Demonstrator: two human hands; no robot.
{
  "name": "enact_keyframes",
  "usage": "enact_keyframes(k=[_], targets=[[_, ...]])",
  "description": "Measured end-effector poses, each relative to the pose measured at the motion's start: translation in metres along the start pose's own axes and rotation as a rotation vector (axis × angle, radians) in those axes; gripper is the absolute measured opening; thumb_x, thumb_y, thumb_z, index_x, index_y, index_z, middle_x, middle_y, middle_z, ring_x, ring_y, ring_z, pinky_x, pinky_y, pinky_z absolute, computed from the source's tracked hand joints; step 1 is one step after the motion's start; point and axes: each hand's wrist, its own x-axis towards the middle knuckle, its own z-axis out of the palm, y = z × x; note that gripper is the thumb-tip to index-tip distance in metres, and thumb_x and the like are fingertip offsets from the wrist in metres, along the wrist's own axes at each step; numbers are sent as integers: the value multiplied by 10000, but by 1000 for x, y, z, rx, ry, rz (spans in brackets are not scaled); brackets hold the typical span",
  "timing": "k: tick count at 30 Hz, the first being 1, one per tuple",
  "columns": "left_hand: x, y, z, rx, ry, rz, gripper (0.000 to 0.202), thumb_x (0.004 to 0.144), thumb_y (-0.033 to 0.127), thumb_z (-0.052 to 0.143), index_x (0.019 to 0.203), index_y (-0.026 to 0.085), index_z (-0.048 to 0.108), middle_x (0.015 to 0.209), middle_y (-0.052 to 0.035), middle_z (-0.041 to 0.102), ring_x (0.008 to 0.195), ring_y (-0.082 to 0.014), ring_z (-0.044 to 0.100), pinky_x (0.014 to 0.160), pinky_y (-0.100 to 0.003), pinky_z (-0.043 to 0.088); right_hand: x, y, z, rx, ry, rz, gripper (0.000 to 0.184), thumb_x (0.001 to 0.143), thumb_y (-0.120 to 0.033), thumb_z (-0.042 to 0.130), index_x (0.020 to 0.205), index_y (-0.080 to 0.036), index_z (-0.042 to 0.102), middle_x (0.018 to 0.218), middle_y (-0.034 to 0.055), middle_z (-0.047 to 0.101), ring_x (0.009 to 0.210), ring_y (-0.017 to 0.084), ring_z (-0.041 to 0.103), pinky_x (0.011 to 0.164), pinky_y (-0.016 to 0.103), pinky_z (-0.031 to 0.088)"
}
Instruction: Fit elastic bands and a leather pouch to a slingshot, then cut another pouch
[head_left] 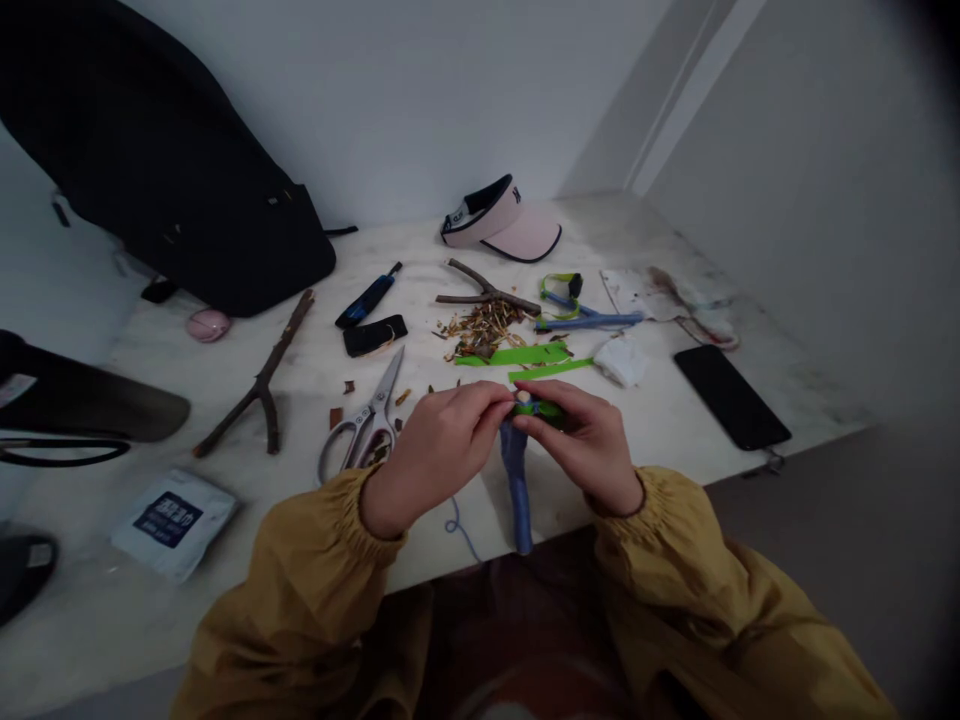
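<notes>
My right hand (pixel 589 435) grips the top of a forked stick wrapped in blue (pixel 517 500), and its handle points down toward the table's front edge. A green band (pixel 551 410) shows between the right fingers, beside the pale cut end of one fork (pixel 523 397). Close against that end, my left hand (pixel 446 440) is closed in a pinch. Blue thread (pixel 455 520) trails from under the left hand to the table edge; the pinched part is hidden by the fingers. Scissors (pixel 367 420) lie partly behind the left hand.
Green strips (pixel 517 356) and wood shavings (pixel 484 328) lie beyond my hands. Another blue-wrapped slingshot (pixel 589 320), a bare forked stick (pixel 262 385), a pink visor (pixel 510 220), a phone (pixel 731 397), a white packet (pixel 174 522) and a black bag (pixel 172 170) surround them.
</notes>
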Motion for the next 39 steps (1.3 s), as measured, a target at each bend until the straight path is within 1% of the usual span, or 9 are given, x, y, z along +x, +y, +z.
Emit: enact_keyframes(k=[4, 6, 9, 14, 17, 23, 30, 35, 39], targets=[[3, 0, -3, -181, -108, -158, 98, 869, 207, 556, 823, 180, 639, 680, 29, 679, 596, -101, 620, 561, -201, 459, -2, 2, -1, 111, 20, 78, 298, 734, -232, 749, 1029, -274, 729, 996, 26, 750, 907, 186, 696, 847, 336, 569], [6, -1, -4, -284, -155, -234, 96, 854, 199, 569, 792, 174, 638, 638, 41, 656, 561, -86, 598, 536, -186, 449, -4, 3, -1, 153, 31, 111, 293, 730, -227, 752, 1016, -284, 733, 998, 21, 750, 913, 185, 693, 862, 346, 561], [9, -4, -3, -433, -204, -296, 87, 846, 199, 584, 790, 167, 643, 643, 40, 651, 571, -75, 596, 532, -166, 453, -8, 8, 0, 242, 36, 185, 284, 737, -233, 747, 1013, -298, 732, 977, 10, 751, 881, 167, 688, 821, 326, 560], [11, -12, 3, -707, -282, -404, 123, 852, 235, 594, 777, 150, 643, 663, 25, 652, 574, -66, 588, 558, -165, 484, -13, 16, 7, 531, -14, 321, 271, 818, -260, 670, 1084, -302, 697, 892, -6, 719, 686, 106, 633, 670, 269, 531], [10, -17, 6, -794, -313, -441, 134, 861, 262, 584, 813, 151, 643, 685, 17, 657, 594, -70, 592, 579, -176, 497, -13, 20, 11, 606, -15, 351, 259, 828, -261, 655, 1082, -290, 694, 831, -7, 682, 672, 105, 601, 642, 263, 498], [10, -22, 10, -741, -285, -465, 163, 866, 299, 577, 817, 150, 623, 680, 13, 636, 588, -73, 576, 571, -186, 486, -10, 23, 12, 512, 45, 309, 216, 834, -289, 646, 1039, -262, 707, 771, -9, 644, 658, 105, 570, 638, 274, 462], [9, -20, 13, -647, -239, -394, 190, 885, 338, 544, 922, 173, 629, 740, 6, 664, 617, -92, 594, 590, -218, 497, -11, 30, 14, 530, 62, 320, 194, 848, -294, 627, 1021, -277, 712, 751, -19, 636, 642, 104, 564, 629, 274, 448], [7, -12, 16, -505, -241, -320, 127, 876, 288, 555, 835, 188, 622, 720, 33, 665, 623, -84, 603, 612, -206, 478, -14, 33, 13, 473, 71, 318, 191, 845, -290, 634, 1016, -282, 720, 873, -2, 677, 711, 108, 583, 683, 278, 461], [9, -14, 20, -392, -211, -307, 140, 880, 264, 527, 782, 182, 584, 666, 36, 635, 586, -94, 581, 575, -218, 441, -15, 31, 14, 592, 12, 336, 210, 849, -300, 631, 1043, -284, 710, 851, -5, 675, 675, 100, 585, 642, 267, 466]])
